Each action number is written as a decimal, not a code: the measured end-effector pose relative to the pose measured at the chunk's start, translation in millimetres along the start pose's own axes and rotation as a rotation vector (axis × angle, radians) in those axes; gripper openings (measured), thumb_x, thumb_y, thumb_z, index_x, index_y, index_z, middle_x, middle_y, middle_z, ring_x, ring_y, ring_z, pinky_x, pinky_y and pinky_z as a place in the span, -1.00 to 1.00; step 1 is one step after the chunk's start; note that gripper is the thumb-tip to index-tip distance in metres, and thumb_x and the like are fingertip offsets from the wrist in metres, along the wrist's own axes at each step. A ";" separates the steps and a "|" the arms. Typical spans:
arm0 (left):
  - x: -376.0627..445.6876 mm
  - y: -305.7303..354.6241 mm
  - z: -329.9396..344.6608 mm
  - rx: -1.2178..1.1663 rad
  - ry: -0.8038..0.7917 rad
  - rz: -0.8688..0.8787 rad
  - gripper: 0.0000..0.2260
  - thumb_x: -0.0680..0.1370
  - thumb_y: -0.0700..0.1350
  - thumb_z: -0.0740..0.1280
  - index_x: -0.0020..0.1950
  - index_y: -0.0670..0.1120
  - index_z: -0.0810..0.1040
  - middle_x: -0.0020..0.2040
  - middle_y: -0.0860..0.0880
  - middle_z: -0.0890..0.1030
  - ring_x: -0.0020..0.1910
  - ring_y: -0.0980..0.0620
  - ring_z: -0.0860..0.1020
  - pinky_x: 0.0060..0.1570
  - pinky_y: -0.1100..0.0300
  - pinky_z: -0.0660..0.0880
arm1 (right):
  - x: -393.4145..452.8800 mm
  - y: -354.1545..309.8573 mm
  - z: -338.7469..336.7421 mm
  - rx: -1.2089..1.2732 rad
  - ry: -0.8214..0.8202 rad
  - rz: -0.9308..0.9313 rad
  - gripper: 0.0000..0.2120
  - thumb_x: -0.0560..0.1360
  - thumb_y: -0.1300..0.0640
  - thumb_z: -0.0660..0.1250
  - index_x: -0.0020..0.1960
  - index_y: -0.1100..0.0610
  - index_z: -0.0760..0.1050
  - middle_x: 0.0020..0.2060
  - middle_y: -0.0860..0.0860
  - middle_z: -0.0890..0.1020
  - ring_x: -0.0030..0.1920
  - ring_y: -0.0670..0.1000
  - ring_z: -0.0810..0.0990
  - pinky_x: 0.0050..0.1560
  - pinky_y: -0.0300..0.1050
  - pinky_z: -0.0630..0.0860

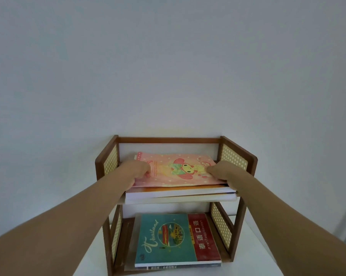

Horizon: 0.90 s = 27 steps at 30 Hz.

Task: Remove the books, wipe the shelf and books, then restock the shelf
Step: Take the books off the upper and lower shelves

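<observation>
1. While the left hand (pixel 137 170) and right hand (pixel 221 172) clamp the ends of the flat stack under the pink cartoon-cover book (pixel 176 170) on the upper tier of the brown wooden shelf with cream perforated side panels (pixel 235 158), that thin top book could slide off if the stack tips.
2. Dragging could shift the shelf on the white worktop (pixel 253 240).
3. Fingertips are hidden under the stack; how many books it holds is unclear. The teal-and-red Thailand book (pixel 168 240) lies on the lower tier.
</observation>
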<state>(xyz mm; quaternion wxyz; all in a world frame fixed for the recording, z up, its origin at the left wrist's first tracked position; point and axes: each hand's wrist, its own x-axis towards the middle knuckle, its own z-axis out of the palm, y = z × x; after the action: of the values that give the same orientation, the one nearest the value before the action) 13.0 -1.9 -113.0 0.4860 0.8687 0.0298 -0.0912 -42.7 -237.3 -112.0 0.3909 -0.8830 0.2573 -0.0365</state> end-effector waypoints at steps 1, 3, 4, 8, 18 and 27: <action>-2.4 -1.0 -1.4 -0.004 0.012 0.007 -0.85 0.56 -0.17 0.29 -0.20 -0.12 0.42 -0.18 -0.09 0.46 -0.27 0.04 0.40 -0.35 0.26 0.36 | -3.0 1.7 0.7 0.016 0.003 -0.002 -0.72 0.60 0.05 0.24 0.17 0.25 0.45 -0.21 0.04 0.48 -0.23 -0.04 0.45 -0.27 -0.22 0.36; -11.9 -2.6 -3.8 -0.010 0.049 0.025 -0.84 0.56 -0.16 0.29 -0.20 -0.11 0.41 -0.17 -0.09 0.48 -0.27 0.03 0.43 -0.33 0.26 0.41 | -8.9 8.8 2.4 0.075 0.019 -0.013 -0.68 0.59 0.01 0.27 0.19 0.25 0.45 -0.14 0.06 0.54 -0.16 -0.01 0.51 -0.19 -0.20 0.40; -17.5 -2.3 -5.3 -0.014 0.063 0.039 -0.84 0.56 -0.15 0.30 -0.20 -0.11 0.40 -0.17 -0.08 0.49 -0.27 0.02 0.45 -0.31 0.26 0.43 | -12.8 11.7 2.9 0.117 0.032 -0.019 -0.66 0.58 0.00 0.29 0.20 0.25 0.45 -0.08 0.09 0.56 -0.10 0.02 0.53 -0.12 -0.18 0.42; -48.5 -4.3 -12.5 -0.068 0.100 0.133 -0.86 0.55 -0.17 0.32 -0.18 -0.09 0.41 -0.20 -0.06 0.51 -0.28 0.05 0.48 -0.38 0.27 0.39 | -38.2 20.2 0.8 0.295 0.063 -0.038 -0.66 0.56 0.01 0.32 0.20 0.24 0.43 -0.15 0.07 0.55 -0.17 0.01 0.53 -0.25 -0.20 0.45; -160.5 -39.5 -33.4 -0.142 0.128 0.258 -0.92 0.54 -0.22 0.34 -0.02 -0.16 0.45 -0.14 -0.08 0.55 -0.22 0.01 0.54 -0.09 0.09 0.57 | -151.0 49.6 -6.9 0.477 0.103 -0.095 -0.64 0.52 -0.01 0.38 0.16 0.21 0.45 0.01 0.14 0.64 -0.01 0.12 0.64 0.05 -0.02 0.61; -240.6 -143.2 -34.8 -0.110 0.108 0.101 -0.89 0.52 -0.23 0.38 -0.05 -0.21 0.46 -0.13 -0.14 0.56 -0.11 -0.11 0.57 -0.35 0.17 0.47 | -237.4 116.7 74.7 0.494 0.045 0.022 -0.55 0.50 -0.10 0.36 0.24 0.17 0.41 0.03 0.09 0.61 -0.02 0.10 0.62 -0.13 -0.04 0.62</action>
<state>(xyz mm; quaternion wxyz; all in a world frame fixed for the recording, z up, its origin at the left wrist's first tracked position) -238.8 111.9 -170.3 0.5345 0.8448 0.0169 -0.0176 -277.9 -138.1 -213.9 0.5897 -0.7567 0.2585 -0.1137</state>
